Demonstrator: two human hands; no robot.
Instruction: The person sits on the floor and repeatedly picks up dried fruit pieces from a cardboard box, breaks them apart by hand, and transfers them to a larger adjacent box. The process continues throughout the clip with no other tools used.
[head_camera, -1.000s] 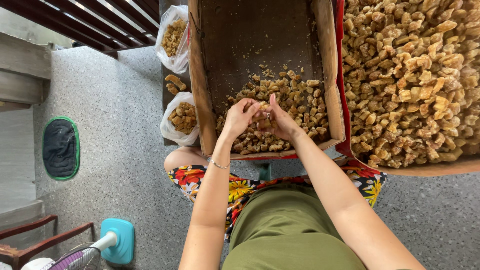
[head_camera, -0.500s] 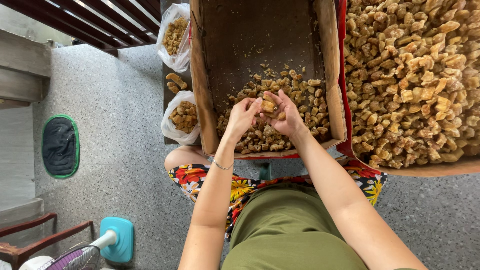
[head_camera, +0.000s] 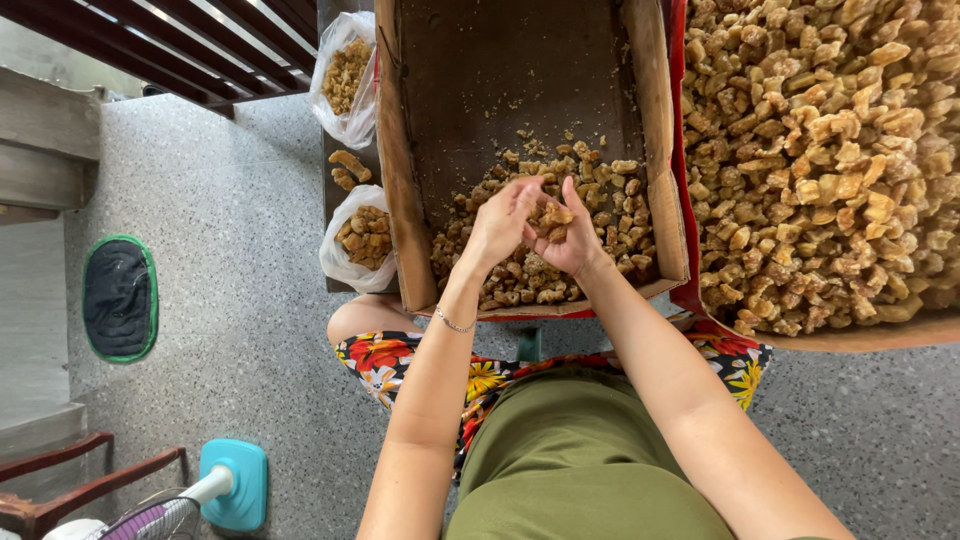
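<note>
Hands, left (head_camera: 497, 226) and right (head_camera: 572, 240), cupped together, clamped loosely on brown chunks (head_camera: 553, 218) over cardboard box (head_camera: 402, 200); could spill through gaps.

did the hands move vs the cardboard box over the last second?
Yes. Both the left hand and right hand have lifted off the pile of brown chunks and now sit slightly farther up the cardboard box, cupping a few pieces between them.

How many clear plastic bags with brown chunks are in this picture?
2. One plastic bag lies at the top, left of the cardboard box; the other bag lies lower beside it. More may be hidden.
</note>
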